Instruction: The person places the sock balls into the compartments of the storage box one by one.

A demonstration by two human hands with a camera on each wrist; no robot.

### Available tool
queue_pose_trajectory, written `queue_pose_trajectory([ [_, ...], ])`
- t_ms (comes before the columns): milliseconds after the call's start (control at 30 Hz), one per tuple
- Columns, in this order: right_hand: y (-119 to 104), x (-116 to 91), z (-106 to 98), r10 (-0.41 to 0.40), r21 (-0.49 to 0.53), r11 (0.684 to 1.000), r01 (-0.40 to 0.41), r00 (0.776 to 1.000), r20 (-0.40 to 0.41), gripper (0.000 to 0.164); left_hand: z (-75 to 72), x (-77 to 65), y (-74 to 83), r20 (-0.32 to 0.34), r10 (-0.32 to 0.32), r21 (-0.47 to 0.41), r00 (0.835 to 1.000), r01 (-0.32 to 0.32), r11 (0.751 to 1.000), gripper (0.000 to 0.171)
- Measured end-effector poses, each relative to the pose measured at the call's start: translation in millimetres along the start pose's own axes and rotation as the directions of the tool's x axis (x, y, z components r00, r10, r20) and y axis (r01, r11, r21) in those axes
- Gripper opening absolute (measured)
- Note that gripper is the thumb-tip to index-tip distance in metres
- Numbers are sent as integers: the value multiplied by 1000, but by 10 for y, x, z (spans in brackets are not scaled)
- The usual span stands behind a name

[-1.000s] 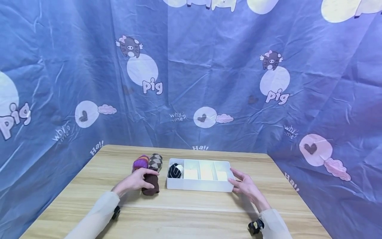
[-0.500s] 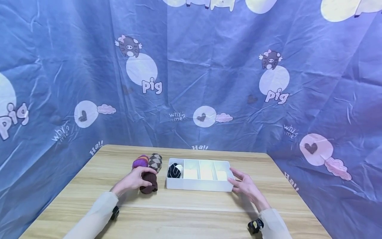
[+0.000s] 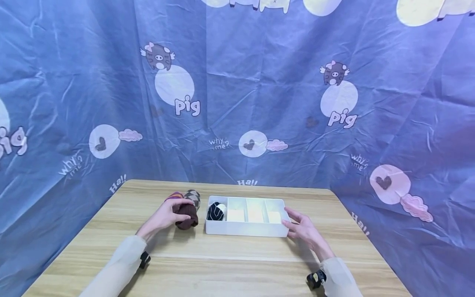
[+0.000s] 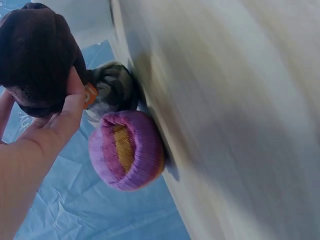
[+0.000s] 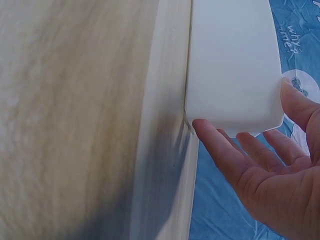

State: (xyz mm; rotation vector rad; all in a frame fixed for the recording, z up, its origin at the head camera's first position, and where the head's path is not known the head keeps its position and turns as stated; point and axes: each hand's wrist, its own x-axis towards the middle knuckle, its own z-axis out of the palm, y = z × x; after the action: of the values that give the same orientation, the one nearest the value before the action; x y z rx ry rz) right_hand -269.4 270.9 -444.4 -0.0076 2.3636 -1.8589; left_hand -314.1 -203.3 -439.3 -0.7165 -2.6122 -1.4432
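Observation:
My left hand (image 3: 168,215) grips a dark brown balled sock (image 3: 187,217), thumb on the near side and fingers over the top. In the left wrist view the brown sock (image 4: 37,57) is raised off the table. Behind it are a purple and orange balled sock (image 4: 127,150), partly hidden by the hand in the head view, and a grey diamond-patterned balled sock (image 3: 192,196). My right hand (image 3: 306,232) touches the right end of a white divided box (image 3: 245,229) with extended, spread fingers. A black-and-white balled sock (image 3: 216,211) lies in the box's leftmost compartment.
The box's other three compartments show bare white floors. All stands on a wood-grain table (image 3: 222,268). A blue printed cloth (image 3: 237,103) hangs behind and along both sides of the table.
My left hand has lifted the brown sock, moving slightly away from me, so it covers more of the purple sock. The right hand and box stay in place; the head view shifts slightly.

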Motion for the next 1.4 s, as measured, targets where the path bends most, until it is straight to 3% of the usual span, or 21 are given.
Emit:
queue_pose_trajectory([
  [333, 4, 45, -1, 3, 22, 1000, -3, 1000, -3, 67, 6, 41, 191, 19, 17, -131, 1000, -14, 991, 47],
  [567, 19, 43, -9, 3, 7, 1000, -3, 1000, -2, 67, 52, 102, 262, -3, 46, -93, 999, -46, 995, 45],
  [767, 26, 26, -13, 7, -6, 1000, -7, 1000, -10, 67, 117, 187, 335, 2, 88, -110, 996, -87, 990, 45],
  [1000, 31, 33, -20, 8, -7, 1000, -8, 1000, -9, 67, 209, 289, 403, -24, 35, -174, 999, -38, 984, 51],
  [1133, 31, 35, -29, 5, 6, 1000, -5, 1000, -3, 67, 293, 355, 410, -32, 35, -196, 999, -41, 980, 56],
  [1300, 20, 28, -38, 2, 6, 1000, -2, 1000, 13, 68, 399, 419, 482, -55, 31, -196, 998, -41, 980, 61],
  [1400, 24, 32, -30, -3, 3, 1000, 3, 1000, 21, 68, 496, 457, 443, -89, 29, -175, 996, -45, 984, 61],
])
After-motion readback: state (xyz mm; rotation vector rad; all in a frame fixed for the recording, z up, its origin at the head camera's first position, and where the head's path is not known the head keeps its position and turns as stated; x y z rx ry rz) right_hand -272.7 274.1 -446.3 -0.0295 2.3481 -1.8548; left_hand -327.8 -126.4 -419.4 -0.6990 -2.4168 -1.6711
